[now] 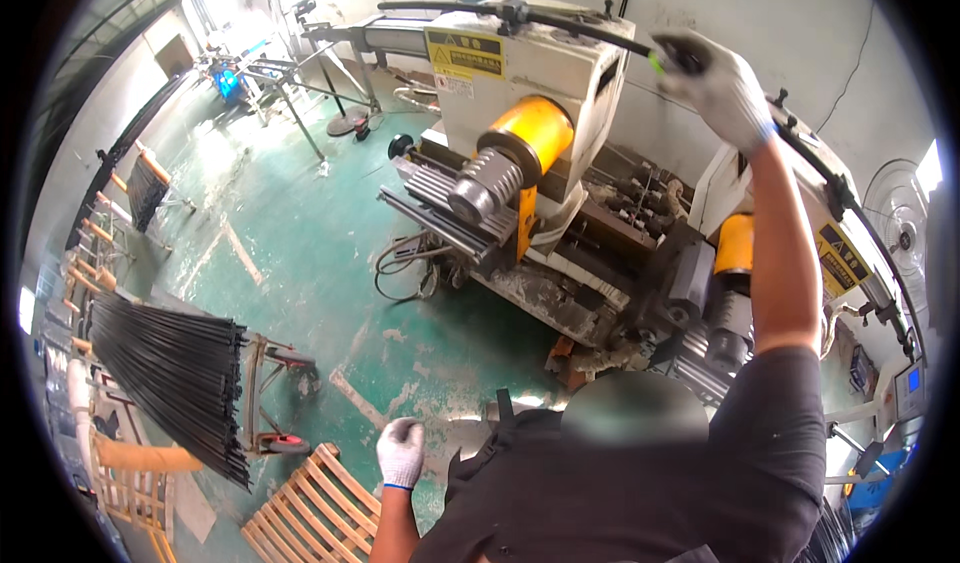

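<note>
My right hand (715,88), in a white knitted glove, is raised at the upper right. Its fingers are wrapped round a long black rod (590,35) that runs across the top of the machine and bends down the right side in this view. A bright green spot shows on the rod beside the fingers. At the lower middle, my left hand (401,450), also gloved, hangs near a wooden pallet with its fingers curled in. Nothing shows in it. Below the rod stands a white machine (470,93) with a yellow cylinder (542,131) and a ribbed metal spindle.
A second yellow cylinder (735,245) sits on the right-hand machine part. Many black rods (175,373) lie bundled on a wheeled rack at left. The wooden pallet (318,503) rests on the green floor (300,293). A fan (903,228) stands at far right.
</note>
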Motion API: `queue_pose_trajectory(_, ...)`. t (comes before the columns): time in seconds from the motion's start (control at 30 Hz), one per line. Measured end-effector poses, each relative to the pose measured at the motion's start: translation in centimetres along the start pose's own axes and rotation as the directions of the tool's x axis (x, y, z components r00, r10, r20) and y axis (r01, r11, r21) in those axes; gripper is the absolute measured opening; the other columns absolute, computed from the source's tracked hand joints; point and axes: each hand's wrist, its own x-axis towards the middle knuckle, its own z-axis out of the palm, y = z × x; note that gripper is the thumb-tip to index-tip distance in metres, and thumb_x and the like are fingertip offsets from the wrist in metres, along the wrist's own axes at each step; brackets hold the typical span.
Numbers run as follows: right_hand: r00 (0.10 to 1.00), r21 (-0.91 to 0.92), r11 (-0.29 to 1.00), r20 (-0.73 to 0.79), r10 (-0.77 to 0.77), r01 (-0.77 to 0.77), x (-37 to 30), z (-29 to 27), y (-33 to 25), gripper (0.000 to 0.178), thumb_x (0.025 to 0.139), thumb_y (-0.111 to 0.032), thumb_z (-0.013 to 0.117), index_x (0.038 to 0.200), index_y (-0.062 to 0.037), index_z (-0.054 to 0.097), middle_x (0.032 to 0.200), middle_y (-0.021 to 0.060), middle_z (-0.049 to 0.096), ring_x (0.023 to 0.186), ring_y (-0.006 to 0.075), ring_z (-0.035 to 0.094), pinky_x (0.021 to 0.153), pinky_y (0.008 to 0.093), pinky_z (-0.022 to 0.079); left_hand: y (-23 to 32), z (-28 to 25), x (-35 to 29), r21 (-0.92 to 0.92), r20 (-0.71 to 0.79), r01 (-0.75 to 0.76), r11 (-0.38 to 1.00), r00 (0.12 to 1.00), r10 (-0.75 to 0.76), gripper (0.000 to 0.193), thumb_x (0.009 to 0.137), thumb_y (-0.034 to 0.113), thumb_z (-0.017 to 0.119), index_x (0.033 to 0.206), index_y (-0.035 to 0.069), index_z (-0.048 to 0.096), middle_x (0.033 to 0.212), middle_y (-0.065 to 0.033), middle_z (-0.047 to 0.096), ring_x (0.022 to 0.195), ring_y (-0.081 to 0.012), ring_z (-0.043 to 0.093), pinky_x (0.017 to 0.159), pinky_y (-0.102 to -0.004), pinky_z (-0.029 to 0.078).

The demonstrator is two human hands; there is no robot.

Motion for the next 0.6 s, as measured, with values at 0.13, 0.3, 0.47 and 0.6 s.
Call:
queue_pose_trajectory(0.13,0.997,-0.199,0.979,-0.071,0.024,-0.038,14.5,5.9,1.9,0.059,0.092,-0.046,0.08,0.142,-0.0137,0.075,0.136,0.0161,0.078,0.123,0.0334,0.075,0.109,0.0399,0.057,-1.3,-1.9,6.5,-0.093,-0.192,0.017,0.995,0.981,-0.035,0.012,0.099,0.009,0.076,0.104,-0.002,0.079,0.093,-0.0054,0.075,0.086,-0.0137,0.069,0.082,-0.0308,0.057)
queue_pose_trajectory(0.3,0.979,-0.414,0.897,0.053,0.195,-0.156,23.7,14.1,-1.9,0.061,0.092,-0.047,0.078,0.142,-0.0128,0.076,0.137,0.017,0.079,0.128,0.0346,0.073,0.11,0.0422,0.055,-5.3,-0.8,7.5,-0.176,-0.003,0.033,0.984,0.999,-0.034,0.01,0.1,0.009,0.076,0.102,0.0,0.081,0.093,-0.0087,0.081,0.089,-0.0158,0.074,0.085,-0.0334,0.06)
queue_pose_trajectory(0.47,0.936,-0.274,0.902,0.019,0.351,-0.333,27.1,20.7,7.1,0.05,0.099,-0.054,0.07,0.118,-0.0091,0.082,0.096,0.0153,0.081,0.073,0.0251,0.074,0.07,0.0438,0.058,-5.1,-8.3,14.1,0.12,-0.137,0.032,0.992,0.99,-0.015,0.025,0.1,0.026,0.075,0.108,0.004,0.081,0.107,-0.0204,0.08,0.103,-0.0372,0.079,0.092,-0.0444,0.062)
queue_pose_trajectory(0.6,0.843,-0.235,0.862,0.207,0.496,-0.449,30.2,10.8,25.9,0.042,0.107,-0.039,0.07,0.129,-0.0043,0.08,0.097,0.0087,0.077,0.09,0.0207,0.074,0.077,0.0368,0.059,-4.2,-14.8,20.8,0.08,-0.151,0.011,0.997,0.989,0.002,0.024,0.099,0.024,0.073,0.111,0.004,0.079,0.107,-0.0189,0.079,0.1,-0.0348,0.078,0.091,-0.043,0.061)
